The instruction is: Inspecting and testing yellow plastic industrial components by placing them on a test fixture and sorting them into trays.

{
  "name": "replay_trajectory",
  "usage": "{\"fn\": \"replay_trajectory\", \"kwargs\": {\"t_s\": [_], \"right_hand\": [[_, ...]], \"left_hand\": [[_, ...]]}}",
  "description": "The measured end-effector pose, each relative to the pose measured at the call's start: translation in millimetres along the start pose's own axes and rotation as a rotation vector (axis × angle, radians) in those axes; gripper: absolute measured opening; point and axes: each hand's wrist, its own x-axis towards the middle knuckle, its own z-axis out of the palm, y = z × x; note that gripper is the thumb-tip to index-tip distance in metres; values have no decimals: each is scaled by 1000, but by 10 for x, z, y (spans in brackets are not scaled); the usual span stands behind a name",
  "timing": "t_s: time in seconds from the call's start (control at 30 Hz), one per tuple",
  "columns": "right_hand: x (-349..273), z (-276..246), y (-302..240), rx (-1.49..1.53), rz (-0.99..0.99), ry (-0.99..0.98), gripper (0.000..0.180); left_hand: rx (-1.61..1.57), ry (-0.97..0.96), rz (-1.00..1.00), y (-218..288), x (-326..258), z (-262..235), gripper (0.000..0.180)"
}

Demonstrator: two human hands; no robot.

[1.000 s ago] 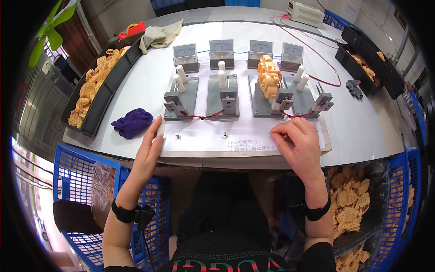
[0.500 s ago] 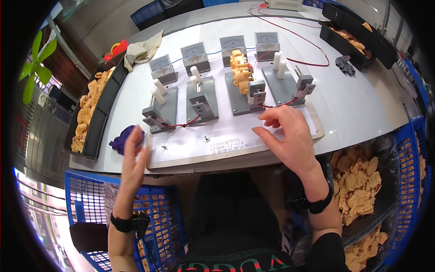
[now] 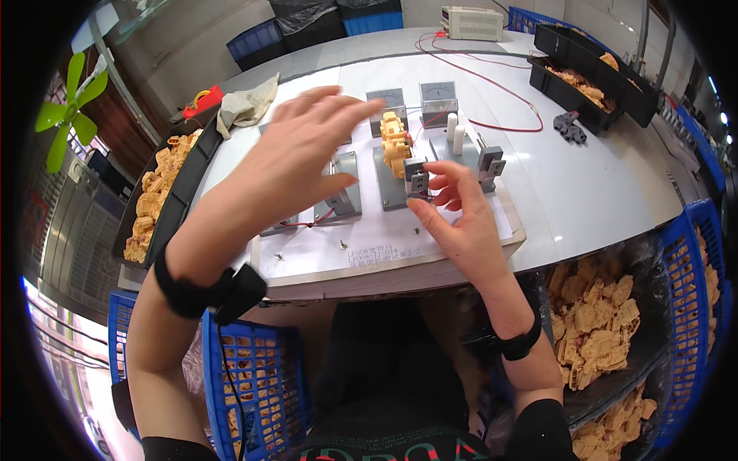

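Note:
My left hand (image 3: 307, 150) is raised over the left test stands, fingers stretched out and slightly blurred, holding nothing. It hides most of those stands and their meters. Beside the small grey clamp block (image 3: 417, 183) is my right hand (image 3: 461, 219), thumb and forefinger apart; the fingertips reach the block, though contact is hard to tell. A yellow plastic gear-like part (image 3: 395, 146) sits upright on that stand's grey plate (image 3: 393, 198). The stand to its right bears two white pegs (image 3: 458, 140) and another clamp block (image 3: 490, 163). Behind stand analog meters (image 3: 438, 100).
A black tray (image 3: 201, 146) of yellow parts lies left, near a pale cloth (image 3: 250, 104). Black bins (image 3: 573, 88) and a dark grey glove (image 3: 569, 129) lie right. Red wires (image 3: 492, 124) run to a power supply (image 3: 472, 24). Blue crates (image 3: 257, 384) flank my legs.
My left hand has swung up and inward from the board's left edge to above the left stands. My right hand has moved slightly left, closer to the clamp block. The view has shifted a little.

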Motion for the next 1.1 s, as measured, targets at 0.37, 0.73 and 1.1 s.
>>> {"fn": "replay_trajectory", "kwargs": {"t_s": [0.37, 0.73, 1.1], "right_hand": [[-91, 45, 32, 47, -79, 35, 28], [-642, -381, -370, -97, -315, 165, 70], [-2027, -2176, 993, -175, 728, 400, 53]], "left_hand": [[185, -179, 321, 43, 693, 618, 34], [-882, -104, 77, 976, -74, -117, 69], [-654, 222, -528, -26, -1909, -265, 64]]}}
